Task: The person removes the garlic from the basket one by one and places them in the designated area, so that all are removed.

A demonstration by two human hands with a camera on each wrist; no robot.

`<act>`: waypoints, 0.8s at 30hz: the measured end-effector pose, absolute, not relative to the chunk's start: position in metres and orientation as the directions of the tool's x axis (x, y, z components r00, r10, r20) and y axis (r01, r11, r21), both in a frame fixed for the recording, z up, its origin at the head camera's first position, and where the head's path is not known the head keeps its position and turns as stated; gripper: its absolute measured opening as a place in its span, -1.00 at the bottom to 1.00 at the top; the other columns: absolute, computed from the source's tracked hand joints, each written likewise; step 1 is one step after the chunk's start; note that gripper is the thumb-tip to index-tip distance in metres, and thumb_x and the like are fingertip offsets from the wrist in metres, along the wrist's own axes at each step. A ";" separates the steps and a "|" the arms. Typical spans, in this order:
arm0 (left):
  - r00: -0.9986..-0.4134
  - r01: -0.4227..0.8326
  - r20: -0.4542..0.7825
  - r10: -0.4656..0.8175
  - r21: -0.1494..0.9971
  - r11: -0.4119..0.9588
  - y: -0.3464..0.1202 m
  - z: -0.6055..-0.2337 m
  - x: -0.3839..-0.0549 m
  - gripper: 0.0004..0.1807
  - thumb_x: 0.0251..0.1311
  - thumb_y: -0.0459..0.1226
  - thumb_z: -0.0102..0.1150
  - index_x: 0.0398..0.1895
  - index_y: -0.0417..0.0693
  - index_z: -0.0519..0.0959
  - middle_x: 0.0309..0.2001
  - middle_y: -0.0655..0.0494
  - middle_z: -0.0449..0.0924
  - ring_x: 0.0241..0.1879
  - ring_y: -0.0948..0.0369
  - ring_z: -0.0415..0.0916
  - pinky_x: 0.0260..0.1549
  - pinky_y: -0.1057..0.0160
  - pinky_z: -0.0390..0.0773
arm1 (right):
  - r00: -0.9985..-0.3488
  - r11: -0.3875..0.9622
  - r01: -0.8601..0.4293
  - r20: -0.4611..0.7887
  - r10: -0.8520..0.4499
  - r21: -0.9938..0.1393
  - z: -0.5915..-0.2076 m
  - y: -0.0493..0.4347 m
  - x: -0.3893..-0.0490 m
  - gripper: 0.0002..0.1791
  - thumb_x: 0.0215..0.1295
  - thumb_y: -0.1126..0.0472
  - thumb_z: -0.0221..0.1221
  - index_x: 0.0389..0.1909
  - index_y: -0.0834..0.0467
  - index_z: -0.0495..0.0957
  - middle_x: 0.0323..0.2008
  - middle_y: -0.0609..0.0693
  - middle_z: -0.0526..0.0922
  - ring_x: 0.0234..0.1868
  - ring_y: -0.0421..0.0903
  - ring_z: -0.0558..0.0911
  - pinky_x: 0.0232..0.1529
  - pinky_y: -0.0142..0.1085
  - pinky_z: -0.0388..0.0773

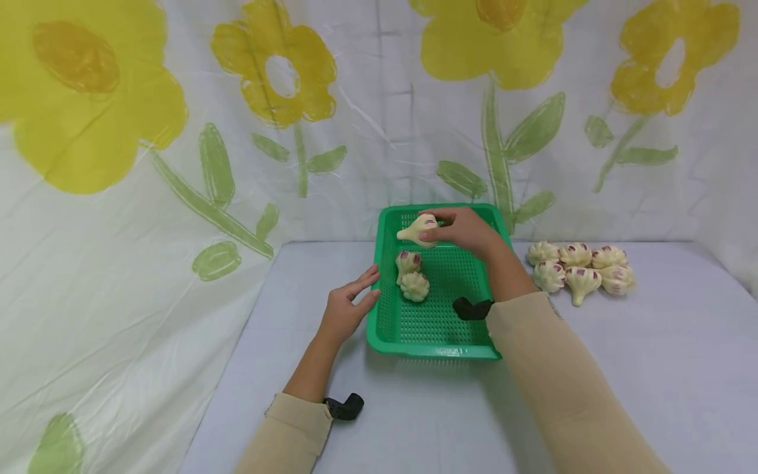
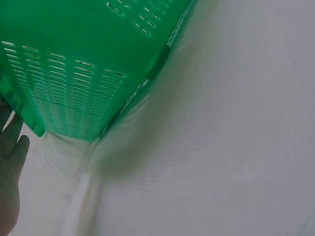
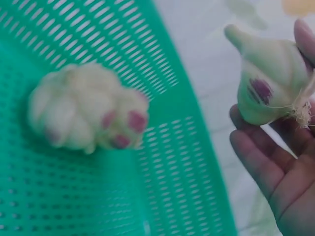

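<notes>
My right hand holds a garlic bulb by its root end, over the far part of a green plastic basket. The bulb is pale with purple patches; in the right wrist view its stem points up and left from the fingers. Two more garlic bulbs lie together on the basket floor, near its left wall. At the basket's left rim, my left hand has its fingers extended with the tips right at the edge. The left wrist view shows the basket's slotted outer wall beside that hand.
Several garlic bulbs lie in two rows on the table, to the right of the basket. Behind the table hangs a white curtain painted with yellow flowers. Both wrists carry black camera mounts.
</notes>
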State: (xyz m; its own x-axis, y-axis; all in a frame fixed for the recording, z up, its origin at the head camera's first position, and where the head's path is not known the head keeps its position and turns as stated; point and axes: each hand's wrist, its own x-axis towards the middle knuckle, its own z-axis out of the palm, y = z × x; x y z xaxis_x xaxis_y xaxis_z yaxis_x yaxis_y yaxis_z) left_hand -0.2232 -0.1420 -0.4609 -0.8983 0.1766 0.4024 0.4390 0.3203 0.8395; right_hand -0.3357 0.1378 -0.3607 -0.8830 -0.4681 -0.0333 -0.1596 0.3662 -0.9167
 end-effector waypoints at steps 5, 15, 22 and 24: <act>-0.916 0.400 0.358 0.181 0.857 0.326 -0.140 -0.461 -0.222 -0.57 0.35 -0.21 0.20 0.25 -0.09 0.54 0.35 0.21 0.43 0.36 0.24 0.34 0.36 0.11 0.33 | -0.877 0.370 -0.195 -0.007 -0.480 -0.909 -0.342 0.146 -0.318 -0.29 0.16 -0.14 0.37 0.34 -0.04 0.46 0.18 0.05 0.59 0.22 0.04 0.53 0.24 0.03 0.46; -0.923 0.382 0.332 0.194 0.848 0.367 -0.136 -0.437 -0.209 -0.57 0.37 -0.27 0.16 0.25 -0.25 0.50 0.36 0.04 0.41 0.37 0.19 0.34 0.36 0.11 0.32 | -0.899 0.387 -0.206 0.018 -0.438 -0.899 -0.313 0.181 -0.273 -0.35 0.26 -0.06 0.31 0.38 -0.11 0.41 0.15 0.04 0.60 0.17 -0.02 0.56 0.24 0.01 0.46; -0.921 0.387 0.342 0.186 0.848 0.362 -0.134 -0.426 -0.201 -0.57 0.35 -0.27 0.17 0.23 -0.29 0.52 0.34 0.01 0.43 0.36 0.15 0.35 0.35 0.05 0.33 | -0.949 0.363 -0.196 0.083 -0.305 -0.911 -0.314 0.224 -0.243 -0.37 0.31 -0.03 0.28 0.39 -0.18 0.38 0.12 -0.12 0.61 0.10 -0.21 0.57 0.10 -0.28 0.53; -0.920 0.390 0.345 0.185 0.847 0.360 -0.135 -0.426 -0.202 -0.57 0.35 -0.27 0.18 0.23 -0.29 0.52 0.34 0.02 0.44 0.36 0.16 0.35 0.36 0.08 0.32 | -0.957 0.340 -0.196 0.104 -0.271 -0.920 -0.317 0.236 -0.236 -0.38 0.33 0.01 0.26 0.40 -0.13 0.37 0.11 -0.18 0.60 0.09 -0.25 0.58 0.03 -0.37 0.57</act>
